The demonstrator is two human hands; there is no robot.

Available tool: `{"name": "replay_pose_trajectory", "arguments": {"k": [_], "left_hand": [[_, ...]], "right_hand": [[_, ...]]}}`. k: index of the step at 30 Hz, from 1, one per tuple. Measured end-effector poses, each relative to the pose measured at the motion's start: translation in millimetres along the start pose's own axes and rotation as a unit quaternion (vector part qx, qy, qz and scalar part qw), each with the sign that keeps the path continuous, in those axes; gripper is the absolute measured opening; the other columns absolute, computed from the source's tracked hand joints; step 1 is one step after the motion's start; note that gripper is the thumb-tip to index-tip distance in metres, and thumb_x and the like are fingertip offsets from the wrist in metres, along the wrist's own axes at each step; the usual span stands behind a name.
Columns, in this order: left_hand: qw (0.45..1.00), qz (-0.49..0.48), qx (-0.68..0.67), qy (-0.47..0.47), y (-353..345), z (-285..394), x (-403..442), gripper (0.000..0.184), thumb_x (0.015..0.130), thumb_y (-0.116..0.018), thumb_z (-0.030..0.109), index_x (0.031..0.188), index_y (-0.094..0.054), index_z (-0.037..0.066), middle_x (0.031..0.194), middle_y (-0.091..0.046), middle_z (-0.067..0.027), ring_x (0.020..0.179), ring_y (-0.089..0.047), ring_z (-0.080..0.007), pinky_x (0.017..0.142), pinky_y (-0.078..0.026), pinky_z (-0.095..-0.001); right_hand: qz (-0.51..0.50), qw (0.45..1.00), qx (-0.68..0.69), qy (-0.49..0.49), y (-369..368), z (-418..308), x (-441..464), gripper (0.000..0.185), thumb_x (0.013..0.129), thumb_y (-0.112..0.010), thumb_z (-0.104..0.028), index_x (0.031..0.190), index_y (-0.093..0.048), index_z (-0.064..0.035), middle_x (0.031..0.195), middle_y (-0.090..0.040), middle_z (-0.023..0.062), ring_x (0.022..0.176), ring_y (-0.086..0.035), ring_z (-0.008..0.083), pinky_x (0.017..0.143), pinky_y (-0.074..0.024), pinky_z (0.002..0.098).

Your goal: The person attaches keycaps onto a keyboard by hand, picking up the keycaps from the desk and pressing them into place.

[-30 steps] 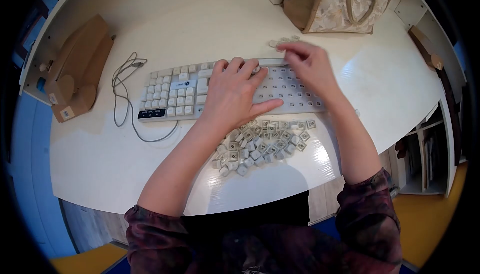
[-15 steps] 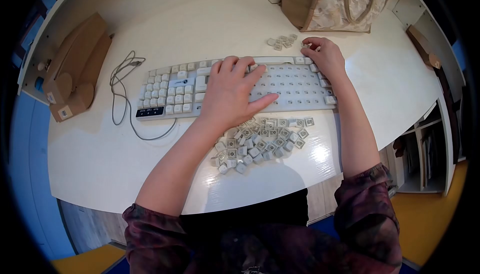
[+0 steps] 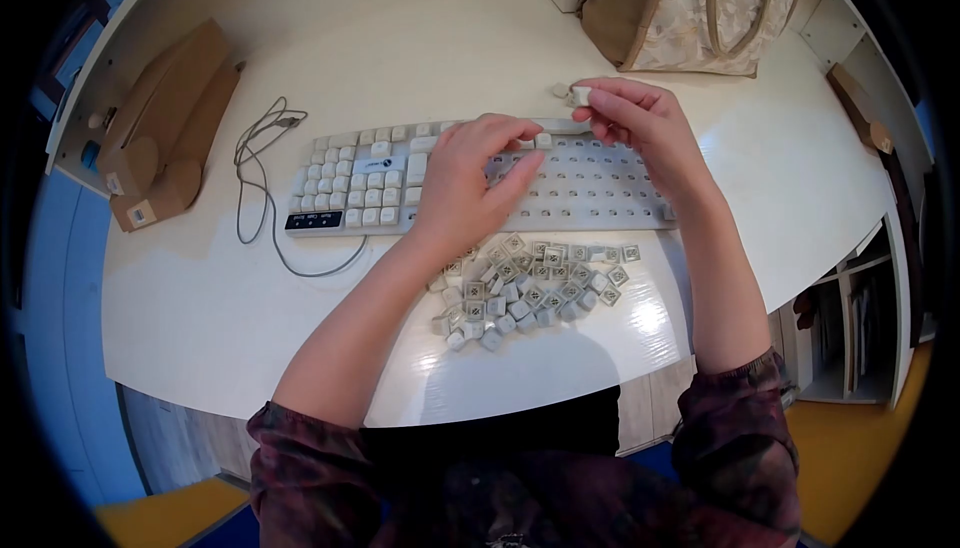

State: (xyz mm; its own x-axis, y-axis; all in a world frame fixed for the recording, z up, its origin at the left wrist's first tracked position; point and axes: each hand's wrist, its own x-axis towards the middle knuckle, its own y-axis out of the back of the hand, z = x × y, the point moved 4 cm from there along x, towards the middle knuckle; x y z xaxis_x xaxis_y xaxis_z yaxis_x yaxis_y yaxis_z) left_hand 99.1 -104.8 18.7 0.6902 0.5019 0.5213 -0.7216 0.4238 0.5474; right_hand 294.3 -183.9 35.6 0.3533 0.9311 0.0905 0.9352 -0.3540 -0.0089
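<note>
A white keyboard (image 3: 570, 210) lies across the desk; its left part carries keycaps, while much of its right part shows bare switch sockets. Over its middle rests my left hand (image 3: 470, 178), open, thumb and index finger apart beside a seated keycap (image 3: 543, 140). My right hand (image 3: 645, 133) is above the keyboard's back edge, pinching a white keycap (image 3: 581, 96) between thumb and fingers. Just behind that keycap, part of another loose keycap (image 3: 560, 91) shows. A pile of loose keycaps (image 3: 525, 288), many upside down, lies in front of the keyboard.
The keyboard's grey cable (image 3: 268, 208) lies coiled on the desk (image 3: 400, 68) to the left. Folded brown cardboard (image 3: 170, 128) stands at the left side. A beige patterned bag (image 3: 690, 13) stands at the back right, and open shelves (image 3: 850, 318) are at the lower right.
My right hand has moved left from the keyboard's back right corner and now holds up a keycap. My left hand has drawn its spread thumb and index finger closer together.
</note>
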Motion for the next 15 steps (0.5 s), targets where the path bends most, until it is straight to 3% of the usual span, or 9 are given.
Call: {"name": "replay_pose_trajectory", "arguments": {"k": [3,6,15], "left_hand": [[0.988,0.045,-0.138,0.058,-2.5,-0.9,0.0,0.021,0.094,-0.067,0.012,0.114,-0.067,0.004,0.102,-0.07,-0.0037,0.091,-0.064,-0.0122,0.083,-0.05,-0.027],[0.968,0.023,-0.212,0.135,-2.9,1.9,0.2,0.019,0.097,-0.066,0.015,0.112,-0.066,0.002,0.102,-0.071,-0.0043,0.091,-0.064,-0.0098,0.081,-0.051,-0.0253],[0.935,0.003,-0.297,0.192,-0.7,2.3,0.6,0.022,0.096,-0.068,0.018,0.11,-0.066,0.001,0.098,-0.071,-0.0059,0.09,-0.064,-0.0106,0.084,-0.051,-0.0259]], "right_hand": [[-0.059,0.998,-0.004,-0.003,-16.0,-3.5,-8.6,0.028,0.094,-0.066,-0.017,0.116,-0.071,0.001,0.092,-0.074,0.0059,0.075,-0.06,0.0066,0.069,-0.0489,0.0213],[-0.09,0.996,-0.016,0.009,-27.9,-2.4,-13.6,0.028,0.095,-0.064,-0.016,0.116,-0.071,0.0016,0.091,-0.073,0.0053,0.077,-0.062,0.0071,0.069,-0.0489,0.021],[-0.097,0.993,-0.054,0.036,-35.8,-7.8,-18.0,0.026,0.095,-0.065,-0.014,0.115,-0.071,0.0014,0.088,-0.071,0.0043,0.073,-0.062,0.007,0.068,-0.0482,0.0211]]}}
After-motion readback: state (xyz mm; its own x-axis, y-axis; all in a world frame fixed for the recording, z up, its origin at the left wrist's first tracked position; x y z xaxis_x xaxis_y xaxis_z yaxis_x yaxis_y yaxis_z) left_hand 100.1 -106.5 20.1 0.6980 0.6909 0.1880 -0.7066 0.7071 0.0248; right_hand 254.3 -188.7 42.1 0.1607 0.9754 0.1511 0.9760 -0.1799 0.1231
